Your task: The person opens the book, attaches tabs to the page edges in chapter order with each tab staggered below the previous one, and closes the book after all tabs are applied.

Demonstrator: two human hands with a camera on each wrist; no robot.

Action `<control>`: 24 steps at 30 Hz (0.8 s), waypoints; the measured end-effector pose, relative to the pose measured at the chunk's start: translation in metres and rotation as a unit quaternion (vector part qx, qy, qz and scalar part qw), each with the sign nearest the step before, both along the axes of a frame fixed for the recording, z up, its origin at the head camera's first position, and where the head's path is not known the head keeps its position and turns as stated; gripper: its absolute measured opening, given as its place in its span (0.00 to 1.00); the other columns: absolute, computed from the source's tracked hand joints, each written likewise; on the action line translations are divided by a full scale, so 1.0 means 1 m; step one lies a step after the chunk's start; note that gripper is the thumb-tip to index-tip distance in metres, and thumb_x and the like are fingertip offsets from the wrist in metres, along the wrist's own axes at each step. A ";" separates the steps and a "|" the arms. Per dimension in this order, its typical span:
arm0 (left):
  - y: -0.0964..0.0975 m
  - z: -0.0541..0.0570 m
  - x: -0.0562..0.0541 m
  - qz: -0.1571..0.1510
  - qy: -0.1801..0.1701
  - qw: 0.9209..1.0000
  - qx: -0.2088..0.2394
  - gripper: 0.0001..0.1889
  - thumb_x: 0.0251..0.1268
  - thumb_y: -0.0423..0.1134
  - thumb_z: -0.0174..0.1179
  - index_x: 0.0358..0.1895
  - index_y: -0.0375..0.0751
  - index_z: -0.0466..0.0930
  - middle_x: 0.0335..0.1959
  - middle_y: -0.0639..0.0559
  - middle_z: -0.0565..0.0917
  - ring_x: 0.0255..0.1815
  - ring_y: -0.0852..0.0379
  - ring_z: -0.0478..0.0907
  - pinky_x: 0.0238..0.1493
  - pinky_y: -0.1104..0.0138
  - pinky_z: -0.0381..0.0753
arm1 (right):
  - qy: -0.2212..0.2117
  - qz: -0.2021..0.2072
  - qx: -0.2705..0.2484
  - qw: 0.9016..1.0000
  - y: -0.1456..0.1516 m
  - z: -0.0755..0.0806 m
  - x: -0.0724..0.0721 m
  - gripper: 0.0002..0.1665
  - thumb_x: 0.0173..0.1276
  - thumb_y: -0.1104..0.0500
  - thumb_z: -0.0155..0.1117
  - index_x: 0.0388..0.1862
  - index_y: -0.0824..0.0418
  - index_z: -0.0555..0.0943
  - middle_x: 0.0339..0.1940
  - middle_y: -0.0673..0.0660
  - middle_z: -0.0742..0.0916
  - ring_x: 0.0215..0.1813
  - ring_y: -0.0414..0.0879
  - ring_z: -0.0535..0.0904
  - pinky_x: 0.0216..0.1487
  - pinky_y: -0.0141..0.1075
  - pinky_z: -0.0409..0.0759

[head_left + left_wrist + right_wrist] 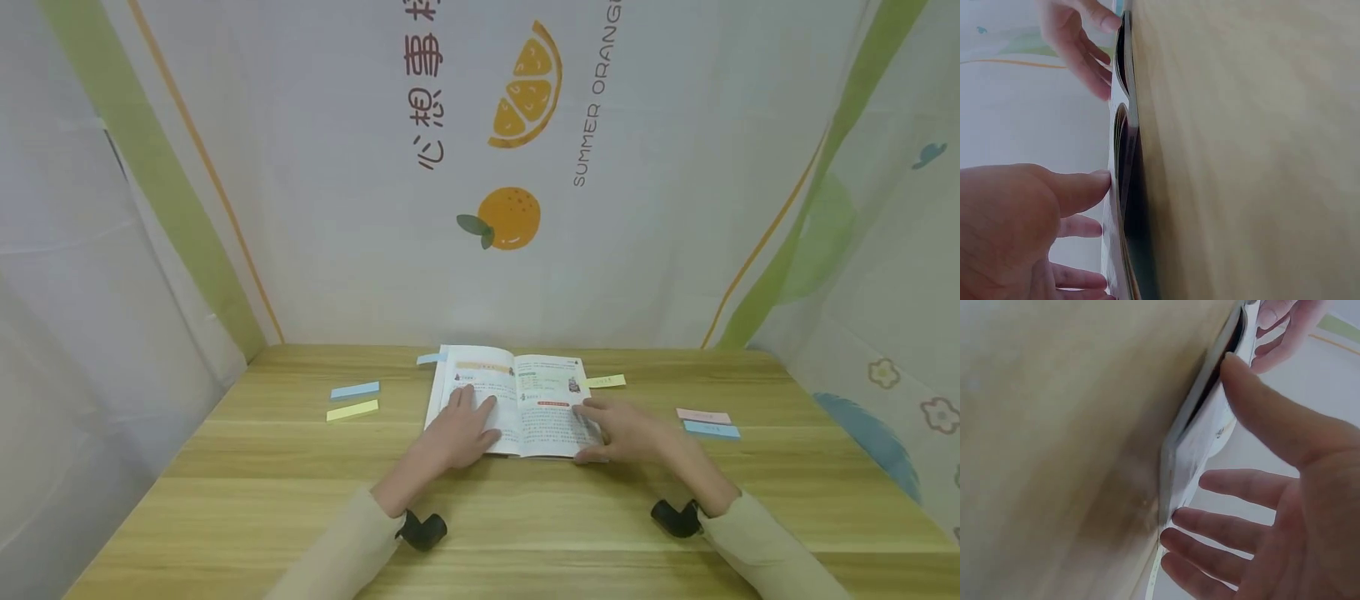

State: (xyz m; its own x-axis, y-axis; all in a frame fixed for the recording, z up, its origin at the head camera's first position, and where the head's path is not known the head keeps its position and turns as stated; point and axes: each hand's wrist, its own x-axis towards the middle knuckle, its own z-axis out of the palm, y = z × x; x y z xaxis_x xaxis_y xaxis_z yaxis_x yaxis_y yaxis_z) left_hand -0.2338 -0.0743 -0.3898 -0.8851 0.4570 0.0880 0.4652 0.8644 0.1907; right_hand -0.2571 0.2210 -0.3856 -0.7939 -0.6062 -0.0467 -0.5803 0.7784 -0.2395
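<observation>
White-paged paperback book with colour-printed headings (517, 408) lies opened face up near the far edge of the wood-grain tabletop (525, 525), roughly mid-width. Wrist views show pages bowing up in arches along its near edge, with dark gaps beneath.

Left hand (461, 429): rests on the lower part of the left page, fingers extended and spread, thumb pointing toward the gutter. Right hand (622, 429): at the outer side of the right page, fingers extended and apart, thumb at the lower corner (right wrist view puts the thumb tip right by a dark gap at the edge). Neither hand pinches anything that I can see; how hard they press, cannot tell.

Markers: a light blue paper strip (431, 359) juts from the book's upper left side; a pale yellow paper strip with handwriting (606, 382) juts from its right side, just above the right hand. Left of the book, apart from it: a mid-blue paper strip (356, 390) with a lemon-yellow paper strip (352, 410) just nearer the person. Right of it, beyond the right hand: a pink paper strip (702, 416) and a sky-blue paper strip (712, 430), close together; overlap unclear.
</observation>
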 end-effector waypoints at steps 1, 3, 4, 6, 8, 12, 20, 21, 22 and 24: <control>-0.002 0.000 0.001 0.001 -0.005 1.000 0.000 0.27 0.77 0.46 0.55 0.71 0.34 0.68 0.65 0.26 0.64 0.65 0.34 0.63 0.61 0.50 0.75 | -0.003 0.000 -0.001 1.000 0.000 0.000 0.001 0.49 0.65 0.37 0.70 0.71 0.71 0.71 0.70 0.73 0.73 0.70 0.69 0.68 0.68 0.60 0.68; -0.005 -0.001 0.002 0.002 -0.012 1.000 -0.001 0.27 0.78 0.46 0.55 0.71 0.34 0.67 0.65 0.26 0.64 0.65 0.35 0.64 0.61 0.50 0.75 | -0.010 -0.003 -0.004 1.000 0.001 0.000 0.004 0.49 0.65 0.38 0.71 0.72 0.71 0.70 0.71 0.74 0.72 0.71 0.69 0.67 0.68 0.61 0.67; -0.007 -0.001 0.003 0.002 -0.016 1.000 0.000 0.27 0.78 0.46 0.55 0.72 0.34 0.67 0.65 0.26 0.64 0.65 0.34 0.64 0.62 0.50 0.74 | -0.011 -0.003 -0.005 1.000 0.001 0.000 0.005 0.49 0.65 0.39 0.71 0.72 0.72 0.70 0.71 0.74 0.71 0.71 0.70 0.67 0.69 0.61 0.67; -0.010 -0.002 0.004 0.004 -0.022 1.000 0.001 0.28 0.77 0.47 0.55 0.72 0.34 0.67 0.64 0.26 0.65 0.63 0.34 0.65 0.61 0.48 0.73 | -0.007 -0.002 -0.005 1.000 0.001 0.000 0.006 0.48 0.65 0.40 0.71 0.71 0.72 0.70 0.71 0.75 0.71 0.71 0.70 0.66 0.69 0.61 0.66; -0.014 -0.003 0.006 0.008 -0.028 1.000 0.001 0.28 0.77 0.47 0.55 0.72 0.34 0.66 0.63 0.26 0.65 0.61 0.34 0.66 0.61 0.47 0.73 | 0.001 0.003 -0.004 1.000 0.002 -0.001 0.008 0.48 0.66 0.40 0.71 0.71 0.73 0.70 0.71 0.76 0.71 0.71 0.70 0.67 0.68 0.60 0.67; -0.021 -0.004 0.008 0.014 -0.041 0.999 -0.004 0.28 0.78 0.48 0.54 0.72 0.35 0.66 0.62 0.27 0.67 0.59 0.35 0.67 0.61 0.47 0.73 | 0.012 0.009 -0.003 1.000 0.003 -0.002 0.010 0.48 0.66 0.40 0.71 0.70 0.74 0.70 0.71 0.76 0.70 0.71 0.70 0.67 0.68 0.59 0.67; -0.025 -0.003 0.011 0.001 -0.063 0.998 -0.006 0.27 0.78 0.47 0.54 0.72 0.35 0.65 0.60 0.29 0.67 0.56 0.37 0.66 0.57 0.48 0.74 | 0.000 -0.002 -0.003 1.000 0.002 -0.004 0.010 0.51 0.67 0.39 0.69 0.71 0.77 0.67 0.72 0.76 0.69 0.73 0.70 0.64 0.71 0.59 0.64; -0.025 -0.003 0.011 0.002 -0.066 0.998 -0.006 0.28 0.79 0.47 0.54 0.72 0.35 0.65 0.60 0.30 0.67 0.56 0.38 0.66 0.57 0.49 0.74 | -0.001 -0.004 -0.003 1.000 0.001 -0.004 0.010 0.51 0.67 0.38 0.68 0.71 0.77 0.67 0.72 0.75 0.69 0.73 0.70 0.64 0.71 0.59 0.64; -0.025 -0.003 0.011 0.003 -0.069 0.998 -0.006 0.28 0.79 0.47 0.53 0.73 0.35 0.64 0.60 0.30 0.66 0.56 0.38 0.66 0.57 0.49 0.74 | -0.002 -0.005 -0.002 1.000 0.001 -0.004 0.010 0.52 0.67 0.37 0.68 0.71 0.77 0.67 0.73 0.75 0.69 0.73 0.70 0.64 0.71 0.59 0.64; -0.025 -0.003 0.011 0.005 -0.073 0.997 -0.005 0.29 0.79 0.47 0.53 0.74 0.35 0.64 0.61 0.30 0.66 0.57 0.38 0.66 0.56 0.49 0.75 | -0.002 -0.007 0.000 1.000 0.000 -0.004 0.010 0.52 0.67 0.37 0.68 0.71 0.77 0.67 0.72 0.75 0.69 0.73 0.69 0.64 0.71 0.59 0.64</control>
State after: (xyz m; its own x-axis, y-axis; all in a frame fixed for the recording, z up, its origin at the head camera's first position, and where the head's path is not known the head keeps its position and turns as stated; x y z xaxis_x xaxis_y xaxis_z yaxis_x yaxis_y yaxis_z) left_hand -0.2227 -0.0996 -0.3928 -0.8929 0.4479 -0.0459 0.4244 0.8712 0.2467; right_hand -0.2466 0.2214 -0.3892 -0.8018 -0.5956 -0.0495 -0.5688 0.7860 -0.2423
